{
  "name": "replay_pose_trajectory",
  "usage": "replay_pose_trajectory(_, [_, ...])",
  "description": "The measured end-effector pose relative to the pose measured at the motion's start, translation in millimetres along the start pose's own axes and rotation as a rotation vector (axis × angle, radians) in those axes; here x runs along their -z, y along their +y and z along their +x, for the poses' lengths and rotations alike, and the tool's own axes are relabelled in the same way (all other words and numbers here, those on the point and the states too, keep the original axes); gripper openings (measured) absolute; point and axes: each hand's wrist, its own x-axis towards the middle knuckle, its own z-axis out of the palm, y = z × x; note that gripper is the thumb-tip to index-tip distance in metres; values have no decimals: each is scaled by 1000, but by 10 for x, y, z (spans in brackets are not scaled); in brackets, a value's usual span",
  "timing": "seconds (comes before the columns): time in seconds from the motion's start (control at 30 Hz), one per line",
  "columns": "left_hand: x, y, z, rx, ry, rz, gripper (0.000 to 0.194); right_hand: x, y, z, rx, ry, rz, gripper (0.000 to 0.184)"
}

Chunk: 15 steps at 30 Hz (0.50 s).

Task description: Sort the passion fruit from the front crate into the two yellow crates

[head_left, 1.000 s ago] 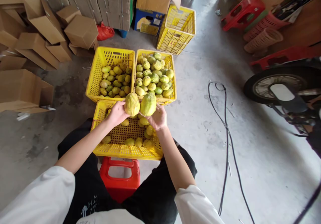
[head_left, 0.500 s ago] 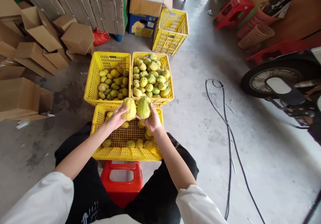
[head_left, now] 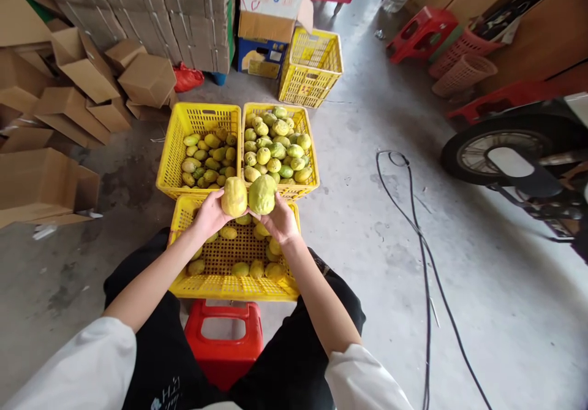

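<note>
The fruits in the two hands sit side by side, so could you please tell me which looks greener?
The greener fruit is the one in the right hand; the other fruit, in the left hand, is more yellow.

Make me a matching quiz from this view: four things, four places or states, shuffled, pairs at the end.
Column 1
1. left hand
2. right hand
3. black cable
4. nearest red stool

Column 2
A. between the legs
B. holds the greener fruit
C. crosses over itself on the floor
D. holds the yellower fruit

Pairs: 1-D, 2-B, 3-C, 4-A
</note>
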Motion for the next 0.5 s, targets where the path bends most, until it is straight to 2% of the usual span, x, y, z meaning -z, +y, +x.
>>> replay_pose_trajectory(0.13, [34,-36,15,28,29,-15,34,55,70,25,-28,-16,-79,39])
replay_pose_trajectory(0.23, [79,-87,5,79,45,-13,45,78,107,24,-34,-5,-111,46])
replay_pose_trajectory(0.33, [105,-134,-17,98,-1,-44,57,78,126,25,-33,5,-84,54])
replay_pose_trajectory(0.5, [109,-137,-59,136,-12,-51,62,84,171,48,-45,-2,-97,54])
